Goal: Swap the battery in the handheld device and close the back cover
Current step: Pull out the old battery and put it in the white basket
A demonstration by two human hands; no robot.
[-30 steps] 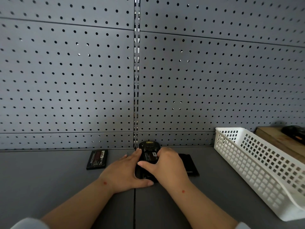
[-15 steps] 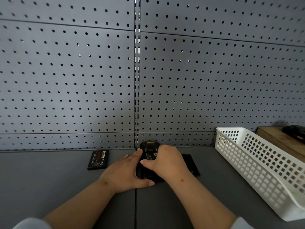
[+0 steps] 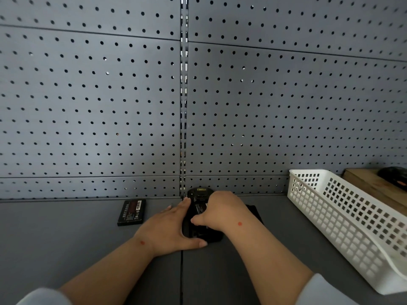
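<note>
The black handheld device point(image 3: 199, 198) lies back-up on the grey table point(image 3: 66, 238), its far end near the pegboard. My left hand point(image 3: 169, 230) rests flat against its left side, fingers straight, thumb along its near end. My right hand point(image 3: 222, 211) curls over the device from the right, with the thumb on its labelled back; the fingertips are hidden. A flat black piece point(image 3: 253, 213), probably the back cover, lies partly under my right hand. A loose black battery point(image 3: 132, 212) lies to the left of my hands.
A grey pegboard wall point(image 3: 110, 106) rises right behind the device. A white perforated basket point(image 3: 343, 219) runs along the right side of the table. Behind it a wooden block point(image 3: 365, 183) carries a dark object point(image 3: 394, 177).
My right hand has slid a little toward the device's far end, baring more of its near end. My left hand and the loose battery have stayed put.
</note>
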